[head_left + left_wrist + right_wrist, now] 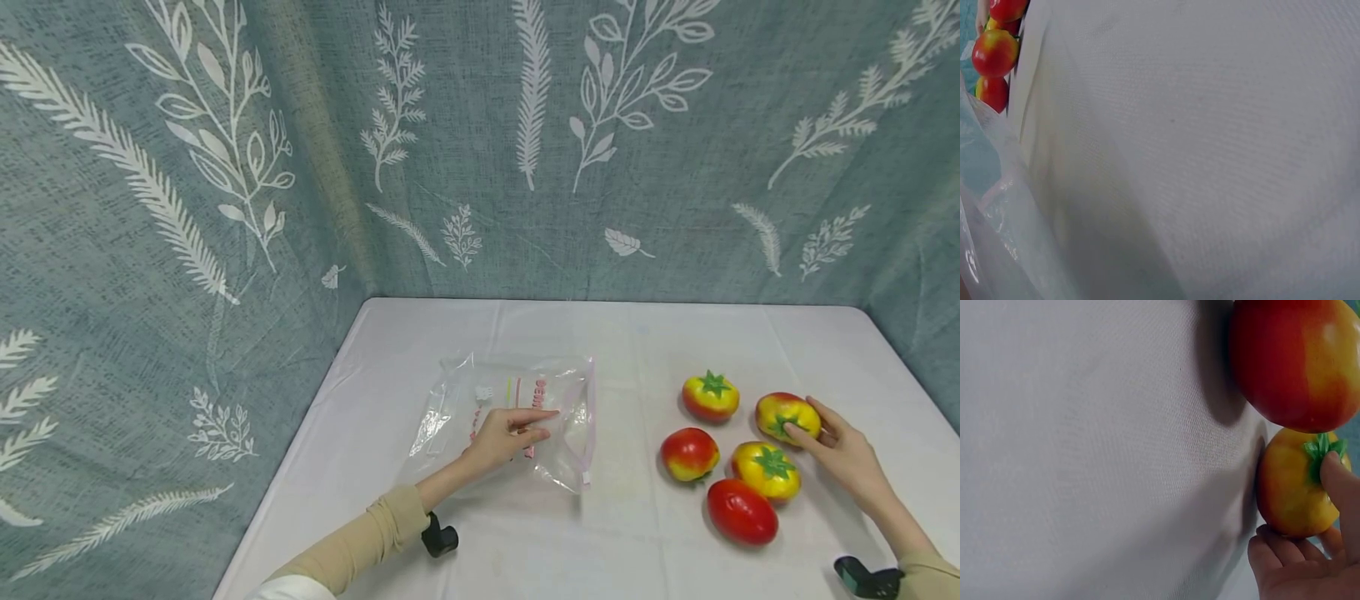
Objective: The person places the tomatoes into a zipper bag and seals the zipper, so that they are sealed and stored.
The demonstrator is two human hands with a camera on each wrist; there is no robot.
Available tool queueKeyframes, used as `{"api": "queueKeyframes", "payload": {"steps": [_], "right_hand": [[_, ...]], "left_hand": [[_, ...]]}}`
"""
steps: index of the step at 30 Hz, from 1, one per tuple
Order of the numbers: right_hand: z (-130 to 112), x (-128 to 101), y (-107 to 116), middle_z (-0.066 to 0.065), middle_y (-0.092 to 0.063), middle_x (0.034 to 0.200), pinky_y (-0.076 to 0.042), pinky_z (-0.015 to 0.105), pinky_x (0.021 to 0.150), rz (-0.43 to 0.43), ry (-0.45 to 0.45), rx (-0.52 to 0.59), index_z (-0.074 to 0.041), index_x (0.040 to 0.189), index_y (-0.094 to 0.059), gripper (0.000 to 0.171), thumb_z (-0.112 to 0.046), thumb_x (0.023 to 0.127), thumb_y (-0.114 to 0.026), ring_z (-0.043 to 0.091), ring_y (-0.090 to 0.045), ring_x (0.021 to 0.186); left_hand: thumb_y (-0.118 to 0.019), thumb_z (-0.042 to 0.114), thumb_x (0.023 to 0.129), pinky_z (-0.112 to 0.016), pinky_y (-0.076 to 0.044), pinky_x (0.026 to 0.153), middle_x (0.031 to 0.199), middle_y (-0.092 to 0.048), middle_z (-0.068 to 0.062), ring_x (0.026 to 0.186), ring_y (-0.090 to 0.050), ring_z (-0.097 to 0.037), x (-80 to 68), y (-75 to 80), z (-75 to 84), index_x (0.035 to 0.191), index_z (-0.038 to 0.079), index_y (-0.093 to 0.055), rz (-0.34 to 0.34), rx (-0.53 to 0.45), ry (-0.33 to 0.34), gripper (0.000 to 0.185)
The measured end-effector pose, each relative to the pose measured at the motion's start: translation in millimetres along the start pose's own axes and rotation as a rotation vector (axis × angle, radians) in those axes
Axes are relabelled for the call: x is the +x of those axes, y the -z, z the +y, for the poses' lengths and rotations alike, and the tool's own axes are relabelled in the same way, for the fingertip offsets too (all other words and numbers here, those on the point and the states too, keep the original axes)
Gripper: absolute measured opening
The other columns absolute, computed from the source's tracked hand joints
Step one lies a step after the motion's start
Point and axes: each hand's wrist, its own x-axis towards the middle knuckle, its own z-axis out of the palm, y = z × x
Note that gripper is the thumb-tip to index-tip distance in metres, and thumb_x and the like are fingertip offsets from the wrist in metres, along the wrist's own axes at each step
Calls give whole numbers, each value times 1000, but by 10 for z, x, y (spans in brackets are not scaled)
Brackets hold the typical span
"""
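Two hands at work on a white worktop (525, 542), one on a bag and one on a toy tomato.

The left hand (504, 439) lies on a clear plastic zip bag (510, 421) that is flat near the middle of the worktop; its fingers are stretched out and the grip is not closed on the bag. The right hand (840, 450) is on the right side, and its grip is curled round a yellow and red toy tomato with a green leafy top (783, 412). Four more red and yellow toy tomatoes (731, 467) sit close together just beside it, well apart from the bag. A blue-grey cloth with white leaf shapes (300, 167) hangs behind the worktop.
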Motion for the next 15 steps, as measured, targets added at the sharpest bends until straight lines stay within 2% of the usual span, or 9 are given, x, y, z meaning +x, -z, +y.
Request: {"api": "queueKeyframes", "payload": {"steps": [4, 15], "right_hand": [[-16, -4, -7, 43, -12, 144, -34, 67, 94, 17, -4, 5, 8, 147, -4, 81, -44, 99, -42, 63, -28, 122], [-10, -11, -33, 45, -15, 143, -33, 67, 95, 51, -4, 18, 11, 146, -6, 80, -43, 99, -43, 62, -26, 124]], "left_hand": [[-65, 3, 87, -11, -39, 60, 123, -63, -18, 78, -55, -7, -15, 21, 63, 118, -2, -64, -8, 6, -4, 32], [-65, 3, 86, -11, -37, 58, 122, -64, -18, 76, -53, -4, -17, 14, 55, 117, -2, -64, 5, -4, 4, 31]]}}
